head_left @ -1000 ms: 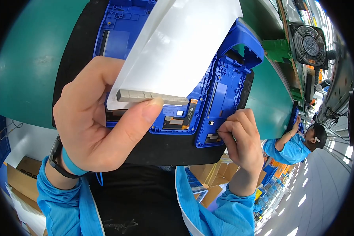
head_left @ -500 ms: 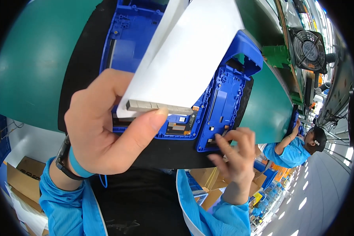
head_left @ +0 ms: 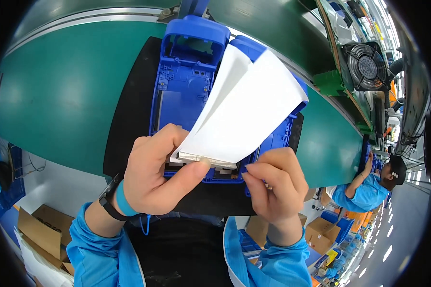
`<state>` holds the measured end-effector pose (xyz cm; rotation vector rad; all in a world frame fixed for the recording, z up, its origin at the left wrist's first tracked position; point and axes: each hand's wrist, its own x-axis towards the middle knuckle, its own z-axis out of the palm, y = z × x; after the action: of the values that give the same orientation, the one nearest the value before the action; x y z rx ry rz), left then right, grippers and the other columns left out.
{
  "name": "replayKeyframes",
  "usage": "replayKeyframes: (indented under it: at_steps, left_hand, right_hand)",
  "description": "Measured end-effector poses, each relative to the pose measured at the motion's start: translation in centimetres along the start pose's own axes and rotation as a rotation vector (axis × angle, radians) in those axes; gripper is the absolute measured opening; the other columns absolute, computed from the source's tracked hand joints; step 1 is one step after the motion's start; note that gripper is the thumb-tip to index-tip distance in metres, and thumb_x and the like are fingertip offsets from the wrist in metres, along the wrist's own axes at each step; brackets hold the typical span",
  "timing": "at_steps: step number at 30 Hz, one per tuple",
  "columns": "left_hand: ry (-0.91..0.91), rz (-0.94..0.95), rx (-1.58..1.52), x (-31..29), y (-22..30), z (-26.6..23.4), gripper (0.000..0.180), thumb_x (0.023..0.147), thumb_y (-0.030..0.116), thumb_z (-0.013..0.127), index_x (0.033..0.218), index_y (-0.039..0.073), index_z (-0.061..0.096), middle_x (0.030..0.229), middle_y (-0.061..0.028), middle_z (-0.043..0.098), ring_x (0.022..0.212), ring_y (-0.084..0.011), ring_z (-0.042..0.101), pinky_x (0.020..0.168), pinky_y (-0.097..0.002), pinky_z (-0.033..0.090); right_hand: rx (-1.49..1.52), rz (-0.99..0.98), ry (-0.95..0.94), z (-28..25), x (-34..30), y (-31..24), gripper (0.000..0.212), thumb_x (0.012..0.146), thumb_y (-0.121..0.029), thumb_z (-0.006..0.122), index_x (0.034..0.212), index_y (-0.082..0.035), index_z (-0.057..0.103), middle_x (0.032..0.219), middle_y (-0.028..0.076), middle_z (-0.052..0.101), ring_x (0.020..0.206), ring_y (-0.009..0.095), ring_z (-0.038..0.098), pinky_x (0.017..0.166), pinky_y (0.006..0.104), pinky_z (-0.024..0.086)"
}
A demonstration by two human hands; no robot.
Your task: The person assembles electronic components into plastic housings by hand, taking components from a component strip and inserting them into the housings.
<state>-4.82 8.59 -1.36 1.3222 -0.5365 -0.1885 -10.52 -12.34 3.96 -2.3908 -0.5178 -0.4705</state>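
Observation:
My left hand [head_left: 158, 174] grips a sheet of white paper [head_left: 254, 110], thumb in front and fingers behind. Along the sheet's near edge runs a grey strip [head_left: 220, 162] divided into short segments, and my left thumb presses on it. Just beyond the strip's right end is my right hand [head_left: 280, 184], thumb and forefinger drawn together in a pinch. Anything between those fingertips is too small to make out. Below and behind the paper lie blue plastic housings [head_left: 183, 107], partly covered by the sheet and my hands.
The housings rest on a black mat [head_left: 129, 115] on a green worktop [head_left: 76, 86]. A black fan [head_left: 367, 66] stands at the far right. Cardboard boxes [head_left: 40, 229] sit low on the left. A co-worker in a blue jacket [head_left: 357, 193] is off to the right.
My right hand has risen from the right-hand housing to the strip's end, and its fingers have closed to a pinch. The view has shifted, showing more of the housings' far ends.

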Motion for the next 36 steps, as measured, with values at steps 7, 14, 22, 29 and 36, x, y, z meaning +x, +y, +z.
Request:
replayKeyframes:
  at_steps: [7, 14, 22, 29, 36]
  left_hand:
    - [-0.029, -0.021, -0.041, 0.5, 0.3, 0.2, 0.015, 0.091, 0.008, 0.065, 0.095, -0.003, 0.056, 0.072, -0.0073, 0.066, 0.062, -0.0070, 0.061, 0.054, -0.0213, 0.043]
    - [0.013, -0.059, -0.123, 0.0, -0.5, 0.7, 0.016, 0.090, 0.007, 0.066, 0.096, -0.004, 0.056, 0.076, -0.0085, 0.067, 0.068, -0.0064, 0.062, 0.058, -0.0205, 0.046]
    - [0.061, -0.251, -0.360, 0.3, 0.6, 0.7, 0.019, 0.094, 0.008, 0.063, 0.105, -0.005, 0.053, 0.103, -0.0142, 0.066, 0.088, -0.0116, 0.064, 0.075, -0.0259, 0.055]
    - [0.380, -0.003, -0.318, 0.5, 0.0, 0.8, 0.023, 0.096, 0.010, 0.060, 0.112, -0.003, 0.050, 0.105, -0.0159, 0.066, 0.090, -0.0139, 0.066, 0.077, -0.0271, 0.056]
    - [0.373, -0.012, -0.322, 0.1, 0.1, 0.6, 0.022, 0.094, 0.006, 0.061, 0.111, -0.003, 0.051, 0.101, -0.0122, 0.065, 0.087, -0.0101, 0.062, 0.076, -0.0249, 0.053]
  right_hand:
    - [0.003, -0.139, 0.045, 1.6, 0.3, 1.1, 0.025, 0.067, 0.003, 0.078, 0.088, 0.002, 0.065, 0.083, 0.013, 0.062, 0.066, 0.024, 0.058, 0.052, 0.0305, 0.045]
    - [-0.080, -0.097, 0.017, 2.2, 0.4, 0.9, 0.021, 0.070, 0.008, 0.074, 0.086, 0.001, 0.062, 0.080, 0.012, 0.060, 0.067, 0.024, 0.056, 0.056, 0.0313, 0.044]
    - [0.098, -0.100, -0.034, 1.8, 0.5, 1.0, 0.019, 0.074, 0.011, 0.068, 0.085, -0.001, 0.057, 0.082, 0.013, 0.056, 0.068, 0.023, 0.053, 0.059, 0.0304, 0.044]
    - [0.022, 0.040, -0.373, -0.1, 2.2, 2.2, 0.014, 0.078, 0.007, 0.064, 0.086, 0.000, 0.057, 0.085, 0.013, 0.056, 0.075, 0.029, 0.055, 0.066, 0.0352, 0.046]
    - [-0.006, 0.031, -0.571, 0.9, 3.1, 2.5, 0.012, 0.079, 0.004, 0.065, 0.088, 0.000, 0.058, 0.083, 0.012, 0.054, 0.076, 0.031, 0.056, 0.067, 0.0374, 0.047]
